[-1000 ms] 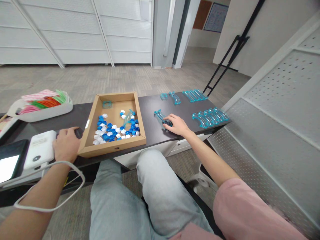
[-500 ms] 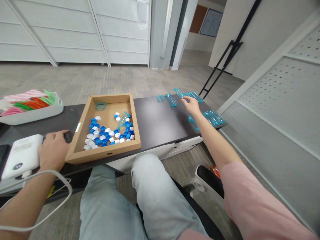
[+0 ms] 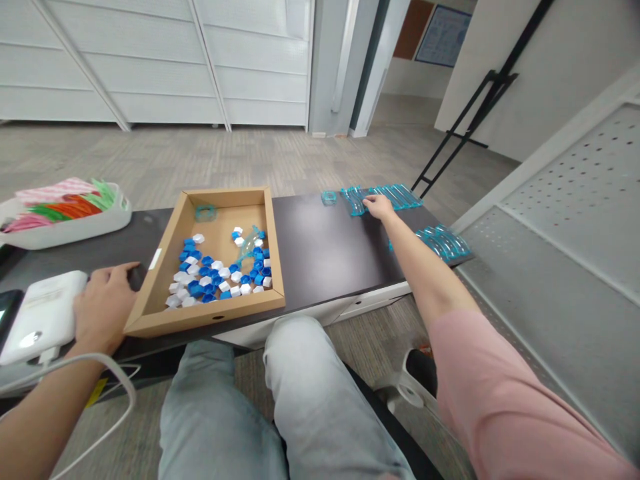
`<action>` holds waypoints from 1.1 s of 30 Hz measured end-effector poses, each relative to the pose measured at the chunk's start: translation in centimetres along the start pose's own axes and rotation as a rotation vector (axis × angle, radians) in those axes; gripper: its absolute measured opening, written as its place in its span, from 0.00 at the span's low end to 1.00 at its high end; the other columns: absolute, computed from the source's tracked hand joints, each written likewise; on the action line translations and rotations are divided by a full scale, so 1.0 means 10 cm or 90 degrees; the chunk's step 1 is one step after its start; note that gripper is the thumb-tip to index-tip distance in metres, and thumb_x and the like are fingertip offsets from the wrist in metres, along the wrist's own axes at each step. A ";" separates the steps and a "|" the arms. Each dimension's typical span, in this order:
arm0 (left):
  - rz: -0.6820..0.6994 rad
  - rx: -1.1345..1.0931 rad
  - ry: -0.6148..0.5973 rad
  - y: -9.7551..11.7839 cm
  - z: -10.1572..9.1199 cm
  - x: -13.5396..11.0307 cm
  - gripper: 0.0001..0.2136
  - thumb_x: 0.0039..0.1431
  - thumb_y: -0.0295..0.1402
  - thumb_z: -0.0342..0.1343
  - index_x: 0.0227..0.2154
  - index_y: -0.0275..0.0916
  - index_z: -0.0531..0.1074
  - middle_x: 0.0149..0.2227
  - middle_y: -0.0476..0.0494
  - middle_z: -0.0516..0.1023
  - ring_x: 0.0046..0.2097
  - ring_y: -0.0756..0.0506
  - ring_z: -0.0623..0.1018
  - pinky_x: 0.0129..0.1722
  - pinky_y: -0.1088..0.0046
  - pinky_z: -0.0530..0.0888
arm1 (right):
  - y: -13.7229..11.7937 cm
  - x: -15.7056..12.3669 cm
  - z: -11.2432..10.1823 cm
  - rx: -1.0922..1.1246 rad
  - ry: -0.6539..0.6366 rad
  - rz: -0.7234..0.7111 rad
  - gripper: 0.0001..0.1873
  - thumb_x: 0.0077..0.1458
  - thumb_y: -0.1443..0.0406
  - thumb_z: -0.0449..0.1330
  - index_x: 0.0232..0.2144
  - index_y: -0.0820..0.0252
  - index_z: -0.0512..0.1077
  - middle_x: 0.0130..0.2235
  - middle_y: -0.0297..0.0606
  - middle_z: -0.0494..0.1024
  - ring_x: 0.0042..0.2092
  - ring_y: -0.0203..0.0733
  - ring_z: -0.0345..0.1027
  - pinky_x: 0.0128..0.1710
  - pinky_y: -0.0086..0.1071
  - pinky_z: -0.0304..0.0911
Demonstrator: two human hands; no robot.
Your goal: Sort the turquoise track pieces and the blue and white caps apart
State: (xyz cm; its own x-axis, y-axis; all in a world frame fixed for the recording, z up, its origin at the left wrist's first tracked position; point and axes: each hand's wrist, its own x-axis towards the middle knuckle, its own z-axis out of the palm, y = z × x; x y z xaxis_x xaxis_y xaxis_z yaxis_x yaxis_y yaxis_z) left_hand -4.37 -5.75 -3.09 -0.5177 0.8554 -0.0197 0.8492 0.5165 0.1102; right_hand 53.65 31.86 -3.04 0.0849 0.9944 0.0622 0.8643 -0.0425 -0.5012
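At the far right of the table, my right hand (image 3: 381, 206) is pinched at the end of a clear teal curved plastic piece (image 3: 361, 201), close beside the row. More curved teal pieces (image 3: 400, 196) lie side by side to its right. Under my right forearm runs a second row of curved teal pieces (image 3: 445, 241), partly covered by the arm. My left hand (image 3: 104, 305) rests on the table left of the cardboard tray (image 3: 204, 315), its fingers closed around a small black object (image 3: 137, 276), mostly hidden.
Blue and white hexagonal pieces (image 3: 219, 275) and two teal plastic pieces lie in the tray. A small teal frame (image 3: 329, 197) sits near the far edge. Left are a white power bank (image 3: 43, 317) with a cable and a white basket (image 3: 75, 225) of colourful items.
My right hand has brought a curved teal piece down and left, beside another one at the row's left end. The view has shifted slightly. My left hand stays in place.
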 end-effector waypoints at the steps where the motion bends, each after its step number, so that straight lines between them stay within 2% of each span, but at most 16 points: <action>1: 0.001 0.001 0.001 -0.01 0.01 0.00 0.44 0.77 0.54 0.30 0.79 0.27 0.66 0.74 0.12 0.69 0.79 0.20 0.69 0.76 0.34 0.72 | 0.00 -0.01 0.01 0.000 -0.007 -0.006 0.21 0.79 0.65 0.63 0.66 0.66 0.88 0.68 0.52 0.88 0.73 0.56 0.81 0.75 0.40 0.70; 4: -0.005 0.001 0.003 -0.02 0.02 0.00 0.44 0.77 0.55 0.29 0.80 0.27 0.66 0.74 0.11 0.69 0.79 0.20 0.69 0.76 0.33 0.72 | 0.00 -0.06 0.05 -0.001 -0.020 -0.025 0.22 0.83 0.61 0.60 0.64 0.64 0.88 0.66 0.51 0.89 0.71 0.58 0.82 0.73 0.41 0.72; 6: -0.007 0.001 0.002 0.00 0.00 -0.01 0.45 0.77 0.55 0.29 0.79 0.27 0.66 0.74 0.11 0.68 0.79 0.20 0.69 0.76 0.32 0.72 | -0.01 -0.11 0.08 -0.016 -0.020 -0.049 0.22 0.82 0.58 0.63 0.65 0.64 0.88 0.68 0.53 0.88 0.72 0.59 0.81 0.75 0.43 0.71; 9: -0.007 -0.003 -0.001 0.05 -0.04 -0.03 0.45 0.77 0.54 0.28 0.79 0.25 0.66 0.74 0.11 0.68 0.79 0.19 0.69 0.76 0.32 0.72 | -0.02 -0.20 0.11 -0.063 -0.016 -0.082 0.26 0.77 0.58 0.69 0.70 0.65 0.84 0.72 0.56 0.84 0.75 0.60 0.78 0.77 0.44 0.69; 13: -0.007 -0.026 -0.007 0.09 -0.07 -0.05 0.47 0.74 0.58 0.33 0.79 0.24 0.66 0.74 0.09 0.68 0.79 0.17 0.69 0.76 0.31 0.71 | 0.00 -0.29 0.13 -0.105 -0.016 -0.100 0.27 0.78 0.58 0.67 0.71 0.66 0.82 0.72 0.59 0.83 0.74 0.60 0.78 0.77 0.46 0.69; 21: 0.008 -0.059 0.004 0.07 -0.06 -0.06 0.48 0.73 0.60 0.38 0.78 0.23 0.67 0.75 0.04 0.66 0.80 0.13 0.67 0.75 0.26 0.69 | 0.08 -0.40 0.09 -0.119 -0.007 -0.156 0.22 0.77 0.55 0.67 0.64 0.62 0.83 0.68 0.58 0.83 0.70 0.62 0.79 0.76 0.50 0.71; 25: -0.002 -0.057 -0.002 0.05 -0.05 -0.04 0.49 0.71 0.62 0.40 0.79 0.26 0.67 0.76 0.07 0.66 0.80 0.15 0.67 0.77 0.29 0.69 | 0.08 -0.46 0.05 -0.116 -0.007 -0.173 0.18 0.75 0.54 0.70 0.57 0.60 0.84 0.63 0.56 0.85 0.66 0.60 0.80 0.72 0.49 0.73; 29: -0.014 -0.047 -0.012 0.10 -0.07 -0.06 0.48 0.72 0.57 0.35 0.79 0.23 0.66 0.76 0.05 0.65 0.80 0.13 0.68 0.77 0.28 0.69 | 0.03 -0.55 -0.03 -0.110 -0.017 -0.149 0.15 0.73 0.54 0.72 0.50 0.59 0.84 0.57 0.52 0.89 0.60 0.56 0.83 0.67 0.46 0.75; 33: -0.029 -0.060 -0.021 0.14 -0.11 -0.08 0.53 0.68 0.65 0.39 0.79 0.24 0.65 0.78 0.06 0.63 0.80 0.11 0.66 0.78 0.28 0.66 | 0.00 -0.68 -0.13 -0.067 -0.064 -0.095 0.15 0.74 0.51 0.71 0.46 0.57 0.84 0.52 0.45 0.92 0.55 0.51 0.85 0.62 0.40 0.76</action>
State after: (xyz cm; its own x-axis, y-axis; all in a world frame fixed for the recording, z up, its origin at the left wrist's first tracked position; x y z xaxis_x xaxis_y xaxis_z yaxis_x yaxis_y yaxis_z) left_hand -2.88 -5.77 -1.85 -0.5502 0.8329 -0.0594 0.8105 0.5498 0.2020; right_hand 53.69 25.01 -2.29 -0.0938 0.9948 0.0396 0.9112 0.1018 -0.3991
